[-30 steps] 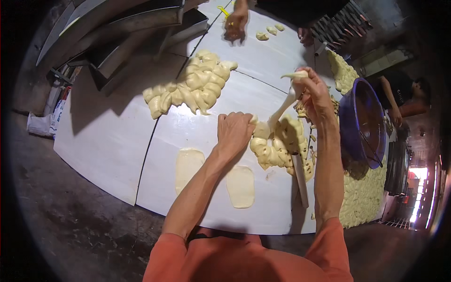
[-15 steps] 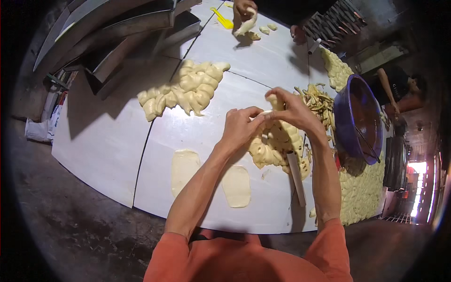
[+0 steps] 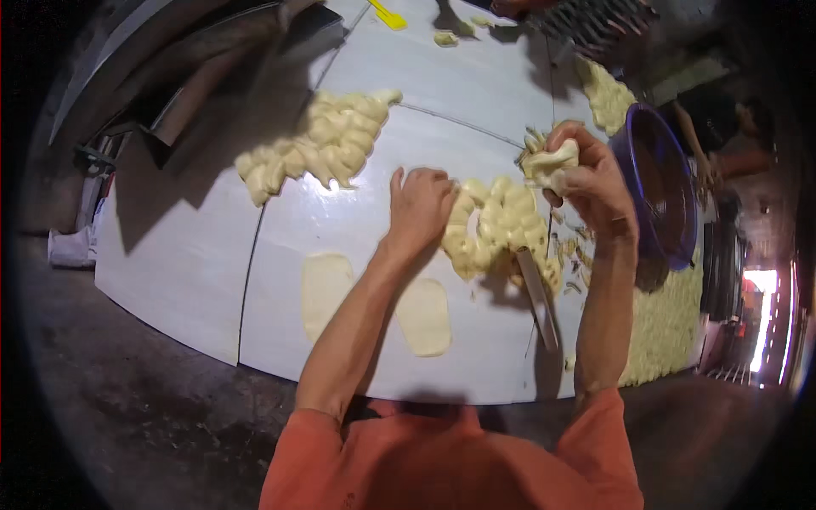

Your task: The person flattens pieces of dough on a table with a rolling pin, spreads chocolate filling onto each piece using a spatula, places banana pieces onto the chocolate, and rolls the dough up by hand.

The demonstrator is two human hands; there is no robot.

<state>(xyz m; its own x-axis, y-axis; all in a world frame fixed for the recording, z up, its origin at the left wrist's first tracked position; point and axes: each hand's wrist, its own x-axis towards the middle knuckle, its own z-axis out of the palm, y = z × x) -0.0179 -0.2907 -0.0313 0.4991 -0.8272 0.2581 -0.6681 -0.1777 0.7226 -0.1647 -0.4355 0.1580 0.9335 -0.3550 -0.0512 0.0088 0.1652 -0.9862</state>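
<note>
Surface: white, crossed by dark seams; stands above a dark floor in a dim room.
White bag: far left, just beside the surface.
Metal trays: upper left, heaped at angles, with shadow on the surface below them.
Left dough pile: pale, glossy, made of rounded lumps pressed together.
Flat dough pieces: two, side by side at the near edge; the left forearm partly covers the left one.
Yellow tool: far edge, lying flat.
Left hand: back upward, fingers bent down at the left edge of the middle dough pile; cannot tell whether they grip anything.
Middle dough pile: between the two hands, lumpy, with dark spots along its lower right part.
Stick: straight, slanting, upper end at the lower edge of that pile.
Dough piece: soft, pinched in the right hand, right of the middle dough pile.
Right hand: fingers closed around the dough piece.
Small scraps: yellow-brown, scattered below the right hand.
Purple basin: round, just beyond the right hand.
Right dough mass: wide, bumpy, below the basin.
Co-worker: far right, dark shirt, beyond the basin.
</note>
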